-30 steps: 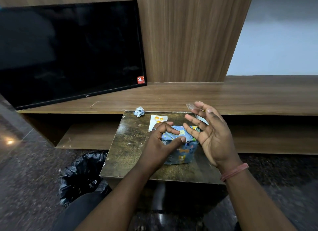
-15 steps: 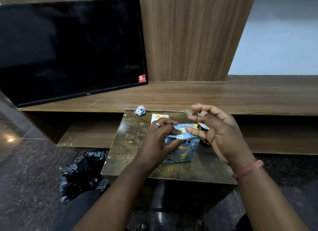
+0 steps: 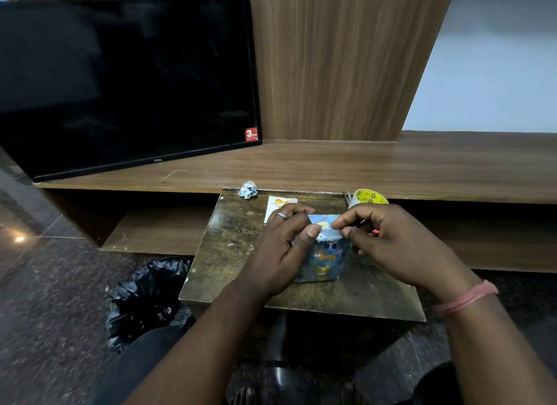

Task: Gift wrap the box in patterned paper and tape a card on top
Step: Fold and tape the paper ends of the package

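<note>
Box (image 3: 324, 253) wears blue animal-print paper, top fold pale.

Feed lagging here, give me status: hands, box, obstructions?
Left hand holds box. Right hand pinching at top flap. Card waiting behind box. Nothing in the way.

Home living room: television (image 3: 126, 82), wooden TV unit (image 3: 331, 169).

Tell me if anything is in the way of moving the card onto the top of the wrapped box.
Yes: both hands. The left hand and right hand cover the box top, and the left partly overlaps the card lying just behind it.
</note>
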